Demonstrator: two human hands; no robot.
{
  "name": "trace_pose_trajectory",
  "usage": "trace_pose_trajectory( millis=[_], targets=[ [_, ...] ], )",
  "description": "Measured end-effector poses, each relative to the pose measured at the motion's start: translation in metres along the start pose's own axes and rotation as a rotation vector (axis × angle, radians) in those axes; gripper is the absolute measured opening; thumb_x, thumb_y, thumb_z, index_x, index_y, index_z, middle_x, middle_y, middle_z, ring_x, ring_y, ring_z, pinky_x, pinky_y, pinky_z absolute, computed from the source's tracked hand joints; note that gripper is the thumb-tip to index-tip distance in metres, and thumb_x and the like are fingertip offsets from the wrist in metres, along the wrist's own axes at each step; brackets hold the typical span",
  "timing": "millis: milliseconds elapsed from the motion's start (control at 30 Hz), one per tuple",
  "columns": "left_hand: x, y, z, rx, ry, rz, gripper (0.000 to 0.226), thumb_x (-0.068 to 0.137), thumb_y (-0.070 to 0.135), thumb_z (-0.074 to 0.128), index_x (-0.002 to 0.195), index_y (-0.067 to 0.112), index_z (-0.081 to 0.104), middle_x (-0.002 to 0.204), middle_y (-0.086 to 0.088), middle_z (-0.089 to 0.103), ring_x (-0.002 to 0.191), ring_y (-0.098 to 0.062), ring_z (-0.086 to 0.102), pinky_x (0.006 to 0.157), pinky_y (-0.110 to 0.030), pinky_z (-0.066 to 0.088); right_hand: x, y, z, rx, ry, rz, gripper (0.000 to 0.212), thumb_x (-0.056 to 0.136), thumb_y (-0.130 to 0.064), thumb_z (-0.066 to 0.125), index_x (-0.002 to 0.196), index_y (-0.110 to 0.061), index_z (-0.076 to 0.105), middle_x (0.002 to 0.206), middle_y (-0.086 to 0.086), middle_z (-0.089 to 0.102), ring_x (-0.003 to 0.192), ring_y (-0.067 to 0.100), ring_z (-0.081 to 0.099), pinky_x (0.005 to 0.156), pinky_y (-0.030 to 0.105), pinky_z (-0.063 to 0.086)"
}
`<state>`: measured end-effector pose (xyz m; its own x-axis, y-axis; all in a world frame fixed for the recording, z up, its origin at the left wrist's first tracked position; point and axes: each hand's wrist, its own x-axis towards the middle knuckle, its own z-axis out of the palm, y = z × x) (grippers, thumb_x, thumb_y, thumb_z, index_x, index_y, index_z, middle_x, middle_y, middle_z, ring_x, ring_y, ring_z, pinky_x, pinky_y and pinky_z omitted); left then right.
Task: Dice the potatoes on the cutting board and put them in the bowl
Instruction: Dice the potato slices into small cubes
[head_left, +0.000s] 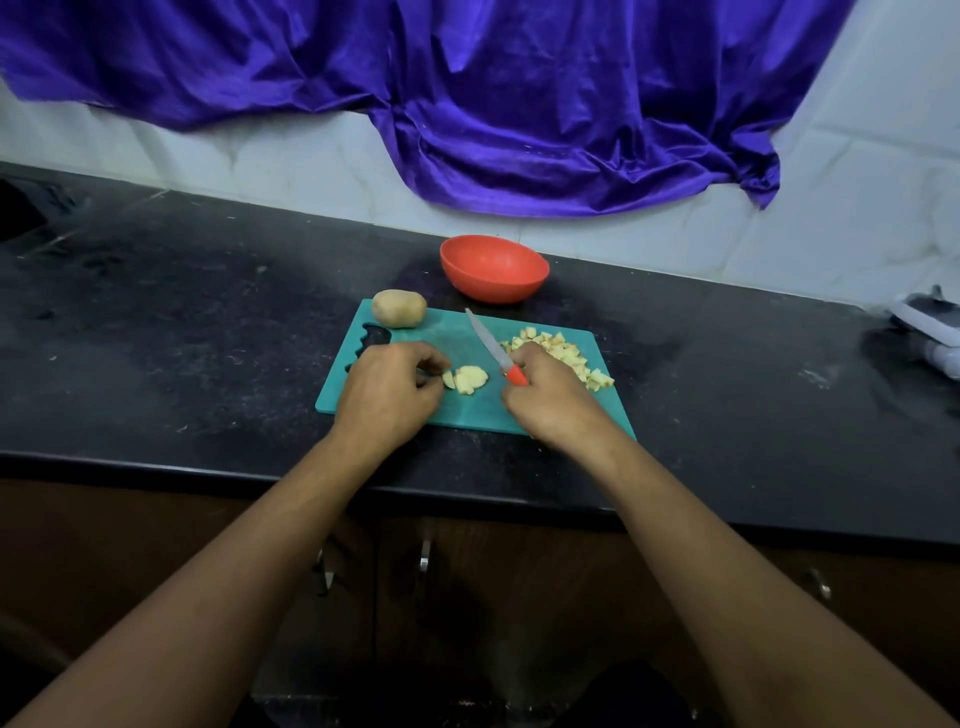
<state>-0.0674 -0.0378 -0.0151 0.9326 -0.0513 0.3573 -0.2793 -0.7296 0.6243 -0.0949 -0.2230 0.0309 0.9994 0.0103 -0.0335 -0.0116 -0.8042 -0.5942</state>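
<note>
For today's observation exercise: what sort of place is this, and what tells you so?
Most likely a home kitchen: a dark stone counter against a tiled wall, cupboard doors beneath, and a cutting board with diced potato.

Cutting board (457, 332) lies on the desk (208, 322), near its front edge. The bowl (493, 267) sits on the desk just behind the board, close to the wall. Whole potato (399, 308) is on the board's back left corner. The diced pile (563, 353) is on the board's right part, and the potato slices (467, 379) are at board centre, left of the pile. Left grip (387, 387) is over the board's left part, fingertips at the slices. Right grip (550, 395) is between slices and pile, holding the knife (491, 345), blade angled back-left toward the bowl. Cloth (519, 104) hangs on the wall behind. An object (930, 332) at far right on the desk is cut off, possibly a gadget. Cabinet doors (426, 561) are below the desk.
</note>
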Motion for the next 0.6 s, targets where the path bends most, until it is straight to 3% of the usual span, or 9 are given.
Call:
trace_pose_trajectory(
  millis=[167,267,400,533,600],
  targets=[
    [0.0,0.001,-0.001,0.01,-0.01,0.009,0.026,0.088,0.015,0.068,0.11,0.026,0.078,0.098,0.012,0.076,0.082,-0.001,0.066,0.086,-0.028,0.057,0.021,-0.005,0.003,-0.08,-0.045,-0.035,0.037,0.084,-0.04,0.08,0.109,-0.022,0.059,0.095,-0.003,0.062,0.09,0.018,0.06,0.075,0.036,0.048],
    [0.0,0.0,-0.001,0.01,-0.02,0.014,0.027,0.089,0.016,0.069,0.112,0.027,0.077,0.096,0.014,0.076,0.081,-0.001,0.065,0.086,-0.03,0.058,0.032,-0.004,0.005,-0.105,-0.071,-0.052,0.029,0.084,-0.038,0.083,0.095,-0.022,0.062,0.086,-0.004,0.058,0.08,0.014,0.056,0.065,0.034,0.041],
    [0.001,-0.001,-0.002,-0.022,-0.039,0.003,0.024,0.088,0.018,0.072,0.109,0.03,0.076,0.088,0.018,0.073,0.079,0.002,0.065,0.084,-0.028,0.057,0.041,-0.004,0.004,-0.079,-0.079,-0.069,0.027,0.084,-0.034,0.083,0.105,-0.024,0.07,0.096,-0.002,0.067,0.09,0.016,0.063,0.079,0.036,0.052],
    [0.001,-0.001,-0.002,-0.043,-0.047,-0.007,0.017,0.087,0.019,0.074,0.098,0.032,0.076,0.08,0.02,0.071,0.075,0.004,0.065,0.077,-0.026,0.058,0.049,-0.005,-0.003,-0.091,-0.156,-0.108,0.025,0.086,-0.028,0.083,0.109,-0.028,0.074,0.094,-0.005,0.069,0.085,0.014,0.064,0.068,0.029,0.047],
    [0.0,-0.001,-0.002,-0.057,-0.048,-0.01,0.016,0.086,0.018,0.075,0.093,0.032,0.075,0.078,0.02,0.07,0.073,0.004,0.065,0.076,-0.025,0.057,0.054,-0.005,-0.005,-0.117,-0.196,-0.133,0.028,0.086,-0.027,0.082,0.113,-0.029,0.074,0.093,-0.005,0.069,0.084,0.013,0.064,0.069,0.029,0.048]
  ],
)
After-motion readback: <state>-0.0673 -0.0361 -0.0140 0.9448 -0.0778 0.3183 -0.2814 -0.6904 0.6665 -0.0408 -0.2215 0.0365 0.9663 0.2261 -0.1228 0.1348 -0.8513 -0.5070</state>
